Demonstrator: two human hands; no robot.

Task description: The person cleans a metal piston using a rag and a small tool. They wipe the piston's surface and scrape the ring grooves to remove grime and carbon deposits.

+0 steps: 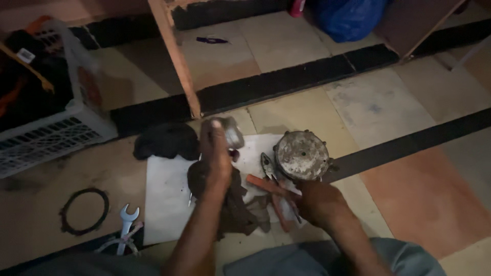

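**Two hands busy over the white sheet**

Your left hand [215,158] is near the middle of the frame. Its fingers [217,130] are curled shut around a small shiny metal part [232,134], held up above the white sheet [166,199]. A dark rag [238,204] hangs under that hand and lies on the sheet.

Your right hand [319,202] is lower and to the right. Its fingers are closed on the red handles of the pliers [273,184]. The pliers' grey tip points up, just beside the round metal cover [302,155]. The round cover sits on the top right corner of the sheet.

A black lump of cloth [166,140] lies on the floor [429,189] at the sheet's top left corner. In the lower left of the frame you see a black ring [84,212] and a silver wrench [125,227]. A white basket [51,135] stands at the left edge. A wooden leg [176,56] runs down from the top of the frame. A blue bag [348,18] is at the top right.
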